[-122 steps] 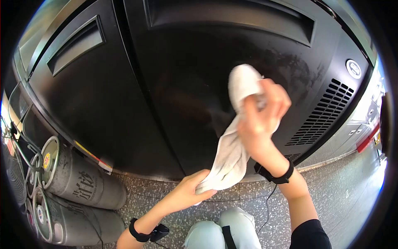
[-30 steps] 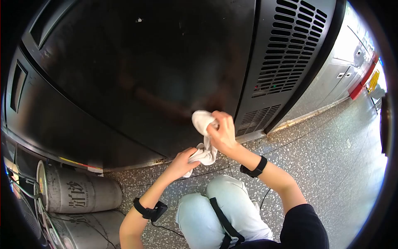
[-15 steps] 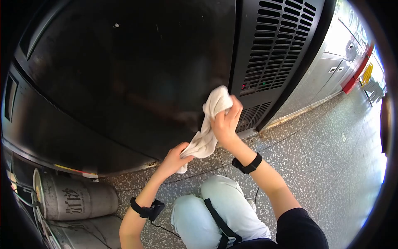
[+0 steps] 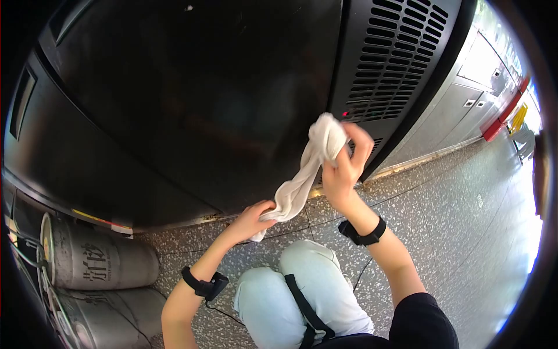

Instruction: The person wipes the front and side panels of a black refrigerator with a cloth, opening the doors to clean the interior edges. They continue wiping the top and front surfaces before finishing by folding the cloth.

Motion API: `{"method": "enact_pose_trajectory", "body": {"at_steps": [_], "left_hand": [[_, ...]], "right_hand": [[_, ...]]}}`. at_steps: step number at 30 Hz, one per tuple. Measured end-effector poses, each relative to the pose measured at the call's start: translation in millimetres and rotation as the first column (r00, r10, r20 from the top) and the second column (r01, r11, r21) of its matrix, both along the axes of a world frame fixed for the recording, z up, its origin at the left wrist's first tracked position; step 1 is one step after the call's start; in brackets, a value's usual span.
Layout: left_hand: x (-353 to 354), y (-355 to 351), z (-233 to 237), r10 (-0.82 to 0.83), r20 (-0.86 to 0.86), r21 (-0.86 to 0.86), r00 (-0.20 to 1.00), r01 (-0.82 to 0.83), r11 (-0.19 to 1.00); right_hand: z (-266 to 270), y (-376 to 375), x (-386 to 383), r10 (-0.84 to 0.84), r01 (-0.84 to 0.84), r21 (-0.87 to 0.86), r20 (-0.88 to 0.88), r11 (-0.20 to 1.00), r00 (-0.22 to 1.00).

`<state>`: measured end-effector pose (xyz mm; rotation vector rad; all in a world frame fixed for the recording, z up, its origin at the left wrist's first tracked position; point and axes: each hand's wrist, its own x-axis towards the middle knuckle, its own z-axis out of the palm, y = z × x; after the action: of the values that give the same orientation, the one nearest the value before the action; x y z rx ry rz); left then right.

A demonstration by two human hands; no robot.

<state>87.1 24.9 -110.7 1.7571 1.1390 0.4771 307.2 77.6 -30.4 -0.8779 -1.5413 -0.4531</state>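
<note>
A white cloth (image 4: 297, 186) stretches between my two hands in front of a black cabinet (image 4: 203, 104). My right hand (image 4: 349, 160) grips its bunched upper end, close to the edge where the door meets the vented panel (image 4: 401, 52). Lower down, my left hand (image 4: 254, 221) pinches the other end, near the bottom of the door. A short tail of cloth hangs below the left fingers. A small red light (image 4: 344, 114) glows on the panel just above the right hand.
Two metal kegs (image 4: 125, 264) lie at the lower left with hoses (image 4: 29, 238) beside them. Speckled floor (image 4: 430, 215) runs under my knees and off to the right. Steel cabinets (image 4: 447, 116) stand past the black one, with a red object (image 4: 503, 116) further along.
My right hand has moved to the right with its end of the cloth, toward the vented panel. The cloth is stretched longer, and my left hand has shifted slightly right.
</note>
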Motion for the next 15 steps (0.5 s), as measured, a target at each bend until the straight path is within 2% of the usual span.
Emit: {"method": "enact_pose_trajectory", "body": {"at_steps": [2, 3, 5, 7, 9, 10, 11, 13, 15], "left_hand": [[8.5, 7.9, 3.9, -0.026, 0.076, -0.018, 0.997, 0.028, 0.999], [12.3, 9.6, -3.0, -0.009, 0.170, -0.038, 0.985, 0.015, 0.999], [19.5, 15.2, -21.9, 0.030, 0.350, -0.073, 0.936, -0.004, 0.997], [24.0, 16.4, -32.5, 0.015, 0.326, -0.090, 0.945, 0.015, 0.996], [23.1, 14.9, -56.0, -0.001, 0.280, -0.099, 0.960, 0.030, 0.995], [23.9, 9.5, -51.7, 0.031, 0.268, -0.223, 0.963, 0.030, 0.974], [21.5, 5.9, -69.8, 0.010, 0.251, -0.167, 0.968, 0.033, 0.985], [19.2, -3.7, -104.8, -0.033, 0.218, -0.048, 0.975, 0.045, 0.998], [16.0, -16.0, -117.3, 0.015, 0.197, -0.211, 0.980, 0.027, 0.977]], "right_hand": [[23.1, 12.5, -11.1, -0.060, 0.059, 0.106, 0.001, 0.993, 0.998], [24.1, 23.1, -15.0, -0.060, 0.054, 0.127, 0.039, 0.990, 0.997], [14.6, 32.3, -35.8, 0.006, -0.003, 0.052, -0.059, 0.999, 0.998], [-18.0, 51.4, -42.4, -0.003, -0.007, 0.210, 0.047, 0.978, 0.999], [-58.0, 59.1, -48.3, -0.056, 0.008, 0.283, 0.160, 0.959, 0.986], [-76.2, 59.8, -53.6, -0.015, -0.049, 0.291, 0.213, 0.955, 0.977], [-95.5, 56.6, -59.1, 0.024, -0.104, 0.291, 0.266, 0.951, 0.964], [-131.2, 47.0, -66.3, 0.140, -0.222, 0.175, 0.387, 0.959, 0.912], [-151.9, 39.5, -72.0, 0.141, -0.228, 0.137, 0.464, 0.964, 0.874]]}}
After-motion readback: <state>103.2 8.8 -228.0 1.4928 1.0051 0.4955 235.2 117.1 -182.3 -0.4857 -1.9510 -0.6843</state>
